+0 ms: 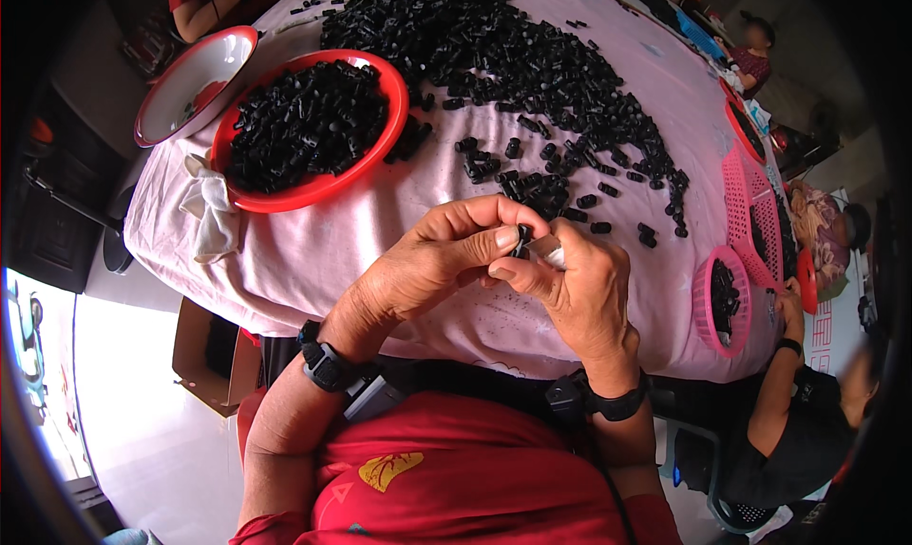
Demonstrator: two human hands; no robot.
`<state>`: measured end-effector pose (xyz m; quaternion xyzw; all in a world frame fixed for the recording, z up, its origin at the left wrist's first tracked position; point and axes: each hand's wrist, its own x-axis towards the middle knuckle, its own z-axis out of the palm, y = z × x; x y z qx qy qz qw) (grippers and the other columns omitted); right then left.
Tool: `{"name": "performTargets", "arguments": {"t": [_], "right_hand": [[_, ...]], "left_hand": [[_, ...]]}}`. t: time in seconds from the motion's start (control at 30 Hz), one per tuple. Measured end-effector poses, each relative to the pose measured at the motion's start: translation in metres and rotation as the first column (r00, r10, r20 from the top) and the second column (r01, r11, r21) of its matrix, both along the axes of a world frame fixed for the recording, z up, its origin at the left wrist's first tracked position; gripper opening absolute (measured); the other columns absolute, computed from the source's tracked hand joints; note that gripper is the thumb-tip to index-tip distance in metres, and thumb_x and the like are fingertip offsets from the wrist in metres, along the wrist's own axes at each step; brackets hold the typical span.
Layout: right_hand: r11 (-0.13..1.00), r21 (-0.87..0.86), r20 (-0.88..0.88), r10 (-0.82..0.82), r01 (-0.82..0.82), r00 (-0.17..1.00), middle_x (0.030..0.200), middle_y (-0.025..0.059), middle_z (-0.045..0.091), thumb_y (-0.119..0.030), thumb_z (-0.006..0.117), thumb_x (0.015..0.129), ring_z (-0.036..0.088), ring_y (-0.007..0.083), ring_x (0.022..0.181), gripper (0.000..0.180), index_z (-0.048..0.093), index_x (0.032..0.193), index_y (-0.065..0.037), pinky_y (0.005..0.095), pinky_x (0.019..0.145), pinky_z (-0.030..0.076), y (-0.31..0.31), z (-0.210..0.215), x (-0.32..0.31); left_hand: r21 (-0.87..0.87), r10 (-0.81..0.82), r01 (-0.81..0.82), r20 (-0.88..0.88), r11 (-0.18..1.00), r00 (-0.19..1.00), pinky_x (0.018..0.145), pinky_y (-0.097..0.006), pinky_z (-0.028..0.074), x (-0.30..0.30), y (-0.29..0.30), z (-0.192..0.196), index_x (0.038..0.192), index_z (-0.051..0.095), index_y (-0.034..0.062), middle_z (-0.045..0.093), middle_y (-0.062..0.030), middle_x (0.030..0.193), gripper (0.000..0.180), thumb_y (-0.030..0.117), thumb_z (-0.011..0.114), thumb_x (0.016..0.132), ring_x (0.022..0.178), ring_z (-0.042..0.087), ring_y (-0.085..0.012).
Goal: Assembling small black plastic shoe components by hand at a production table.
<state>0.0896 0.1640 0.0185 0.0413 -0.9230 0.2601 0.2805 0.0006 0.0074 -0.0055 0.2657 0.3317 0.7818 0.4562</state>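
Observation:
My left hand (429,252) is closed, pinching a small black cylindrical plastic part (522,242) between thumb and fingertips. Close against it, my right hand (591,293) grips a small, thin blade-like piece (546,248) with a whitish end; the fingers cover most of it, so its exact kind is unclear. The two hands meet above the pink tablecloth (456,303), just on the near side of a large spread of loose black parts (475,41). Several stray parts (586,202) lie a little beyond my fingertips.
At the left, a red basin (397,79) heaped with black parts stands beside a tilted white enamel basin (195,79) and a white cloth (209,212). Pink baskets (701,303) line the right edge. A co-worker (798,421) sits at the right; another person's arm (211,13) shows top left.

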Motion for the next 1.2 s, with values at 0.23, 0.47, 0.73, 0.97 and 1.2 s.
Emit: {"name": "performTargets", "arguments": {"t": [0.23, 0.47, 0.73, 0.97, 1.2], "right_hand": [[0.999, 0.037, 0.016, -0.006, 0.006, 1.0, 0.052, 0.0078, 0.055, -0.058, 0.074, 0.07, 0.057, 0.0233, 0.045, 0.056, 0.052, 0.066, -0.007, 0.0336, 0.043, 0.045, 0.0023, -0.0014, -0.0004], [0.999, 0.033, 0.006, -0.011, 0.01, 1.0, 0.051, 0.0078, 0.055, -0.058, 0.074, 0.07, 0.057, 0.0235, 0.044, 0.055, 0.052, 0.065, -0.007, 0.0337, 0.043, 0.045, 0.0002, -0.0053, -0.0005], [1.0, 0.031, 0.017, 0.001, -0.001, 1.0, 0.052, 0.0081, 0.056, -0.057, 0.074, 0.071, 0.058, 0.0239, 0.045, 0.053, 0.055, 0.069, -0.006, 0.0339, 0.043, 0.045, 0.0013, 0.0023, 0.0009], [1.0, 0.02, 0.015, 0.009, -0.009, 1.0, 0.056, 0.0082, 0.059, -0.051, 0.074, 0.074, 0.061, 0.024, 0.048, 0.049, 0.055, 0.07, -0.007, 0.0334, 0.044, 0.046, 0.0001, -0.003, -0.0006], [0.993, -0.1, -0.075, 0.049, -0.057, 0.996, 0.069, 0.0099, 0.064, -0.02, 0.077, 0.079, 0.066, 0.0249, 0.059, 0.026, 0.058, 0.088, -0.006, 0.034, 0.05, 0.05, -0.0044, 0.0029, 0.0037]], "left_hand": [[-0.025, 0.019, -0.019, 0.006, 1.0, 1.0, 0.075, -0.022, 0.047, 0.0028, 0.0018, 0.0054, 0.116, 0.058, 0.0012, 0.061, -0.0006, 0.1, 0.025, 0.016, 0.056, 0.096, 0.082, 0.056, -0.0061], [-0.025, -0.004, 0.004, 0.0, 1.0, 1.0, 0.082, -0.025, 0.048, -0.0008, -0.0005, -0.0016, 0.116, 0.058, 0.0014, 0.062, -0.0028, 0.104, 0.026, 0.017, 0.056, 0.096, 0.09, 0.059, -0.0086], [-0.003, -0.008, 0.008, -0.005, 1.0, 1.0, 0.082, -0.026, 0.049, -0.0011, -0.0001, 0.0002, 0.116, 0.058, 0.001, 0.062, -0.0028, 0.104, 0.027, 0.018, 0.056, 0.096, 0.091, 0.059, -0.0096], [-0.089, 0.021, -0.021, 0.0, 0.996, 1.0, 0.081, -0.026, 0.05, -0.003, -0.0013, -0.002, 0.117, 0.058, 0.0024, 0.062, -0.0024, 0.101, 0.026, 0.018, 0.056, 0.096, 0.09, 0.06, -0.0098], [-0.085, 0.12, -0.116, 0.047, 0.99, 0.992, 0.079, -0.025, 0.049, -0.0025, -0.002, 0.0022, 0.113, 0.059, 0.0042, 0.063, -0.0016, 0.1, 0.022, 0.018, 0.056, 0.096, 0.086, 0.06, -0.0084]]}}
